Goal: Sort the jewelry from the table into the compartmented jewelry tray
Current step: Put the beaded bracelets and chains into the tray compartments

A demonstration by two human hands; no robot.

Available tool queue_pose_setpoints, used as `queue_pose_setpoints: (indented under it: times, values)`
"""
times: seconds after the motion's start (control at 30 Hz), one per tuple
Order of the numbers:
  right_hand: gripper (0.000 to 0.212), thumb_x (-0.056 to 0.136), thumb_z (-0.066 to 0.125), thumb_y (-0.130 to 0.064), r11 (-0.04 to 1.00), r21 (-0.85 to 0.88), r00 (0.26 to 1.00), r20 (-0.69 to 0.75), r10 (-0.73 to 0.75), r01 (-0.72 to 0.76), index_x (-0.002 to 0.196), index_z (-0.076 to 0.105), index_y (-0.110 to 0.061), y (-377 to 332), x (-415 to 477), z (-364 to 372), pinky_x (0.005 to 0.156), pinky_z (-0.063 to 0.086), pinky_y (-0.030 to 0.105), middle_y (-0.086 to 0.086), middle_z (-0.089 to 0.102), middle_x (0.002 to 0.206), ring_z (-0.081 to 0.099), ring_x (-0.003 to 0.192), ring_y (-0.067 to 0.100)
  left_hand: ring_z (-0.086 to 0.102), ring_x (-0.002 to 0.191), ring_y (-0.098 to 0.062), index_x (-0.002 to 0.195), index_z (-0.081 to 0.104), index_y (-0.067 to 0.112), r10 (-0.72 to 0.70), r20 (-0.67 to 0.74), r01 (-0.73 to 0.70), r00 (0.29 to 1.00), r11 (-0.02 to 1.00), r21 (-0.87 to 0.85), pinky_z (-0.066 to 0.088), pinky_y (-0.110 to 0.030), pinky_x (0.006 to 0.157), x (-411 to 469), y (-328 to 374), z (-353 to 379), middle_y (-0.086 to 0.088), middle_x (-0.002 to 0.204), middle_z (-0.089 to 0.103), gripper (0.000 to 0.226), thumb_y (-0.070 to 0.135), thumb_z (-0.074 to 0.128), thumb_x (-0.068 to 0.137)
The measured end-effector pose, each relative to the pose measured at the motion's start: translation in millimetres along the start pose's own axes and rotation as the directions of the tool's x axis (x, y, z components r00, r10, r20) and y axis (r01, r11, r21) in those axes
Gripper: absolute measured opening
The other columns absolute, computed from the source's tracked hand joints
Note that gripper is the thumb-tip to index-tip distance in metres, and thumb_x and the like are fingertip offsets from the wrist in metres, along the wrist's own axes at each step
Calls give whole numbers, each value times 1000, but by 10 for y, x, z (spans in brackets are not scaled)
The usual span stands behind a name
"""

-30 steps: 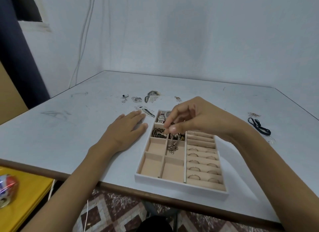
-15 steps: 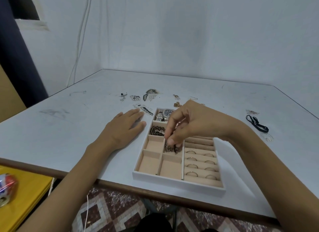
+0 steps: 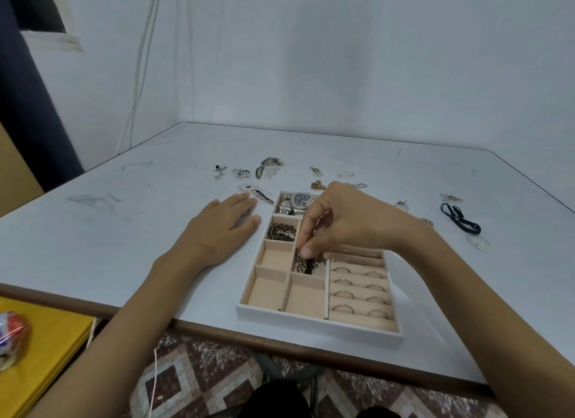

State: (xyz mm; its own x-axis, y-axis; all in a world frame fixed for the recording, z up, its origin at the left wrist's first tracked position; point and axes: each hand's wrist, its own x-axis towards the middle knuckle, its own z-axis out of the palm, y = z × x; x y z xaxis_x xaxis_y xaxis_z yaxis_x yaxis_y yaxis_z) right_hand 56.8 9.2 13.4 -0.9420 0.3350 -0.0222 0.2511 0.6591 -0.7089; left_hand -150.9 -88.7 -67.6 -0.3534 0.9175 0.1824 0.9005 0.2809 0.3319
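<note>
The compartmented jewelry tray [image 3: 317, 323] sits near the table's front edge, lined in beige. My right hand [image 3: 342, 224] hovers over its middle column and pinches a gold chain bracelet [image 3: 306, 265], which rests in the third compartment down. A watch [image 3: 300, 201] lies in the top compartment, a dark beaded bracelet [image 3: 281, 231] in the one below it on the left. Several rings [image 3: 357, 293] sit in the ring slots on the right. My left hand [image 3: 222, 229] lies flat on the table just left of the tray.
Loose jewelry is scattered behind the tray: small earrings [image 3: 241, 172], a feather-shaped piece [image 3: 267, 165], a gold chain [image 3: 318, 185]. A black cord [image 3: 460, 220] and clear pieces [image 3: 477, 241] lie to the right. A yellow surface [image 3: 40, 355] stands lower left.
My right hand lowered the chain bracelet from above the tray down into the middle compartment. My left hand stayed flat on the table.
</note>
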Motion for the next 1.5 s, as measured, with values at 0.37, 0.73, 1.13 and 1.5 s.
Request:
queue_pose_setpoints:
  times: [0.37,0.73,1.13,1.5]
  values:
    - [13,67,83,-2,993,-116,999,-35,-34,30,75,75,-8,-14,33,73,70,57,30,-1,70,59,68,60,16,20,143,-6,147,32,24,-2,-7,2,1000,1000,-5,8,-29,117,0,-6,12,10,156,22,50,43,33,100]
    - [17,68,85,-15,990,-132,998,-15,-56,54,82,75,-15,66,18,-47,56,40,12,2,67,68,51,53,-3,18,144,-5,147,32,24,-1,9,1,1000,1000,9,7,-29,117,16,-9,18,10,157,21,53,47,32,99]
    - [18,74,77,-7,907,182,647,-649,401,-380,91,72,-3,1100,-763,-1169,55,41,25,16,65,76,51,62,18,56,113,-18,116,61,26,-58,-158,0,986,938,-345,45,-43,98,296,586,-263,3,120,62,26,31,54,92]
    - [17,81,64,7,716,286,487,-571,661,-637,86,74,-5,1490,-899,-1195,74,55,34,9,65,72,61,76,24,46,124,-23,134,46,24,469,115,-481,876,866,133,38,-34,87,617,2629,289,0,135,48,44,11,43,92]
